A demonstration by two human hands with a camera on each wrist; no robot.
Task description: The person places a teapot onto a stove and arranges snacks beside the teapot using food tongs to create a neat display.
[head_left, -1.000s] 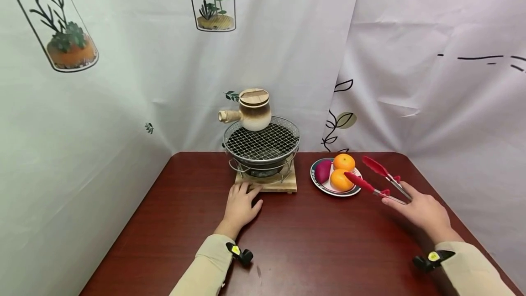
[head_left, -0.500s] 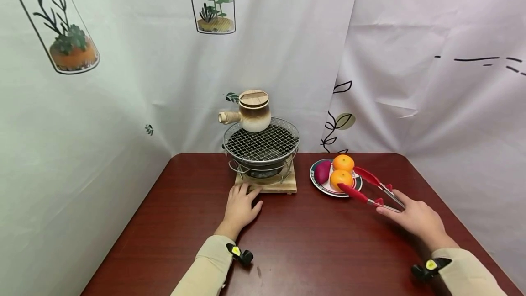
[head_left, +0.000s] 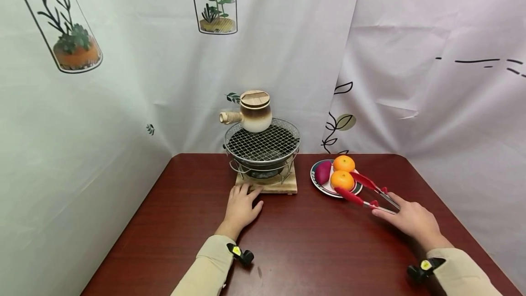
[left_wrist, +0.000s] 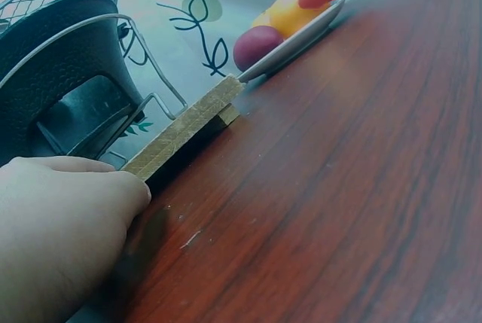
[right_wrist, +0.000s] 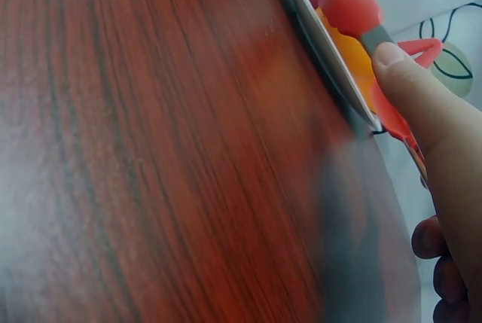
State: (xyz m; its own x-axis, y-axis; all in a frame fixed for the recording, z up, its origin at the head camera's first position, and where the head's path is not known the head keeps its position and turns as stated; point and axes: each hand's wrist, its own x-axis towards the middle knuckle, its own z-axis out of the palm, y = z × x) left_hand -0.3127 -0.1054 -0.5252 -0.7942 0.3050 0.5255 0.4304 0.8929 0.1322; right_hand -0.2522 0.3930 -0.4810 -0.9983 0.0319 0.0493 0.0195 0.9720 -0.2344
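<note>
My right hand (head_left: pixel 412 223) grips red-tipped metal tongs (head_left: pixel 349 195), their arms spread apart. The tong tips reach over the right rim of a patterned plate (head_left: pixel 325 190), on either side of the nearer orange (head_left: pixel 342 180). Another orange (head_left: pixel 344 163) and a purple oval thing (head_left: pixel 323 172) share the plate. With fingers extended, my left hand (head_left: pixel 240 209) rests at the front edge of a wooden board (head_left: pixel 279 187); in the left wrist view its fingers touch the board's edge (left_wrist: pixel 181 131). On that board stands a round tabletop grill (head_left: pixel 263 145) with a wire mesh top.
A lidded clay pot (head_left: pixel 256 118) with a side handle sits at the back of the grill mesh. The dark red table (head_left: pixel 312 250) spans the front. White printed curtains (head_left: pixel 296 58) hang behind and at both sides.
My right hand has moved left and nearer, bringing the spread tongs from right of the plate to around the nearer orange. The left hand stays at the board.
</note>
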